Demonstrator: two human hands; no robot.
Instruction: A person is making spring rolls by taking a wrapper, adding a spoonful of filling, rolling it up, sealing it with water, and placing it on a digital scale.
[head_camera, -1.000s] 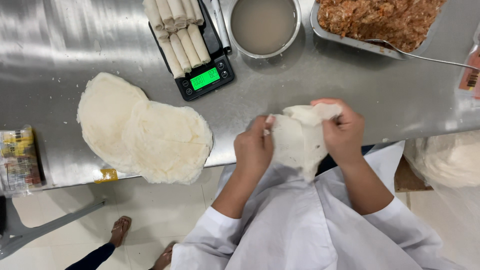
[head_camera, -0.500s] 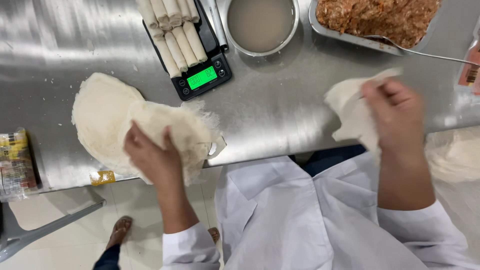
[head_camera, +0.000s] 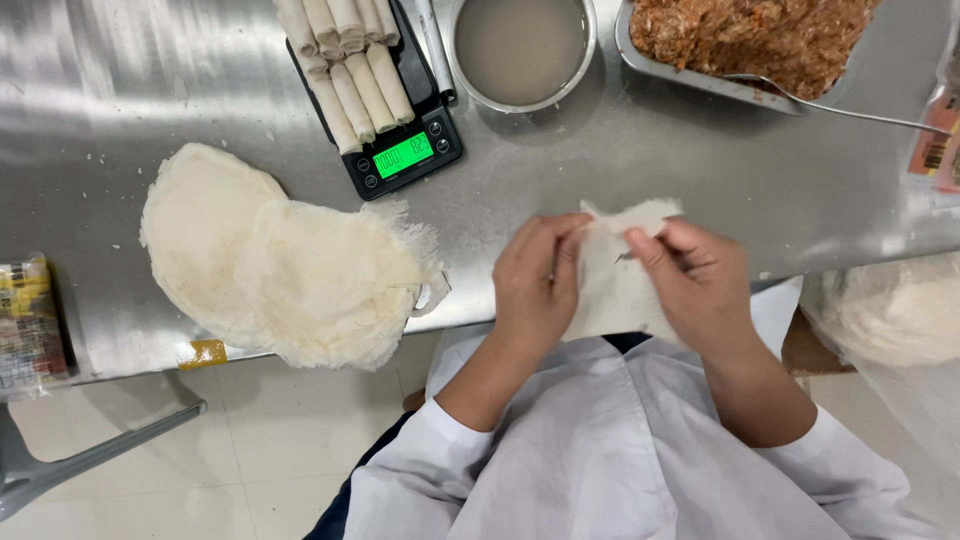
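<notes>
1. Two hands are all I have to watch, and both are pinched on one thin, pale wrapper sheet (head_camera: 615, 285) held over the near edge of the steel surface (head_camera: 640, 160).
2. My left hand (head_camera: 535, 285) grips the sheet's left edge, fingers curled and thumb tucked against it; the sheet lies directly to that hand's right.
3. My right hand (head_camera: 700, 290) holds the right side, its thumb and forefinger closed on the wrapper near the top edge, the other fingers folded beneath.
4. That wrapper hangs between the two hands, its upper corner sticking up past the fingertips, its lower part draped toward my white coat (head_camera: 620, 460).
5. Left of the hands, well apart, a stack of round wrappers (head_camera: 290, 270) rests on the surface, overhanging the near edge.
6. Beyond that stack sits a black scale (head_camera: 405, 150) with a lit green display, and rolled pale rolls (head_camera: 345, 60) are piled on its platform.
7. Just right of the scale stands a metal bowl (head_camera: 520, 50) of cloudy greyish liquid.
8. Farther right is a metal tray (head_camera: 750, 40) of brownish minced filling, with a spoon (head_camera: 830, 105) resting in it, handle pointing right.
9. At the far left edge lies a small printed packet (head_camera: 25, 325); at the right edge, a clear bag of more wrappers (head_camera: 895, 320).
</notes>
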